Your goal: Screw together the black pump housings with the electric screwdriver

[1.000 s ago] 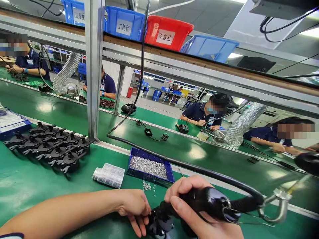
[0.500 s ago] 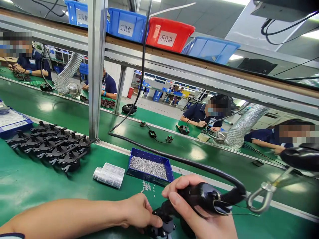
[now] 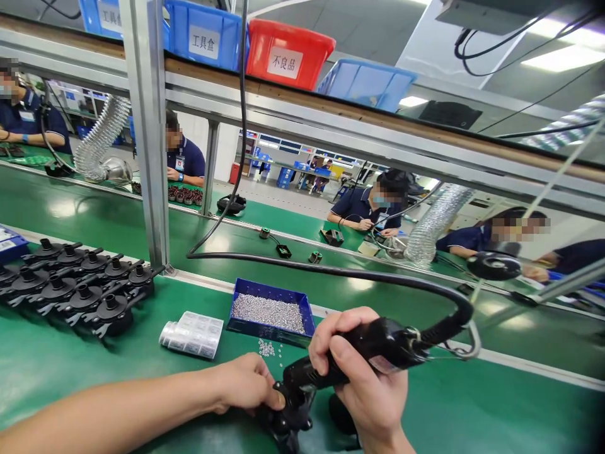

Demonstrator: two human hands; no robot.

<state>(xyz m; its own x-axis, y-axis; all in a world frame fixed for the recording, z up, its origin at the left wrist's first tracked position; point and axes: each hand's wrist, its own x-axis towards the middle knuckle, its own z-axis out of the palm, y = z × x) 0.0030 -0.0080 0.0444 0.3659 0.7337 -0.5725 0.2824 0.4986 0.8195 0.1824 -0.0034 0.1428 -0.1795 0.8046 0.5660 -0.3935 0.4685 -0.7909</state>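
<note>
My right hand (image 3: 362,372) is closed around a black electric screwdriver (image 3: 345,353), tilted with its nose down to the left. A thick cable leaves its rear end. The nose meets a black plastic part (image 3: 286,419) low in the view; the tip itself is hidden. My left hand (image 3: 253,384) grips this part, thumb pressed on its top. Just beyond the left hand lie several small metal nuts or washers (image 3: 266,348) loose on the green mat. A blue tray (image 3: 271,335) full of such small metal pieces stands behind them.
A roll of labels (image 3: 193,334) lies left of the tray. Rows of black plastic assemblies (image 3: 80,296) stand at the left. A metal post (image 3: 146,145) rises behind them. The screwdriver's cable (image 3: 331,272) arches over the bench. Co-workers sit across the line; bins (image 3: 288,53) line the shelf above.
The view has shifted, so the bench things sit further left. The screwdriver now lies at a flatter slant, its nose on the black part. Both hands keep their hold.
</note>
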